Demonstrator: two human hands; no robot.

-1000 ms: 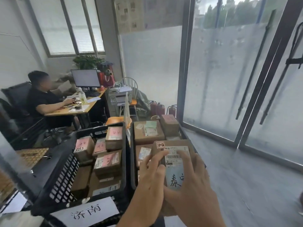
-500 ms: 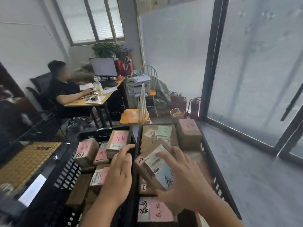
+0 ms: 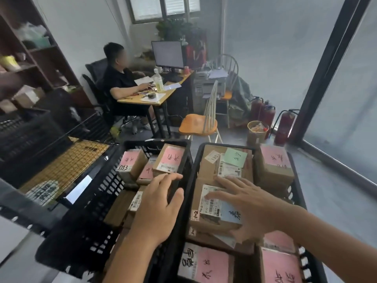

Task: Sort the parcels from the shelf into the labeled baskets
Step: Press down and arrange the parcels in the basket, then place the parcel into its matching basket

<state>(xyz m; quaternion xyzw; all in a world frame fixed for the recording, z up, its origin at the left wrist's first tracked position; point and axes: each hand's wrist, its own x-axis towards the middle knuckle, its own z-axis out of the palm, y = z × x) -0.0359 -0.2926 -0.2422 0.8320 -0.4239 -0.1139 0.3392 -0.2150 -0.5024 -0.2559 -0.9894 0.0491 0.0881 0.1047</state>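
Now, right hand (image 3: 251, 209) with fingers spread flat on the blue-labelled parcel (image 3: 214, 209), parcel lying atop others mid right basket (image 3: 296, 180), left hand (image 3: 157, 209) relaxed, holding nothing, over left basket's (image 3: 98, 201) right rim.

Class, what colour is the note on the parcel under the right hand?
Light blue note, head view.

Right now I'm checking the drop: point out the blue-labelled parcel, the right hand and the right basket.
blue-labelled parcel (image 3: 231, 216): head view, on its blue label.
right hand (image 3: 251, 205): head view, back of the hand.
right basket (image 3: 296, 186): head view, right rim.
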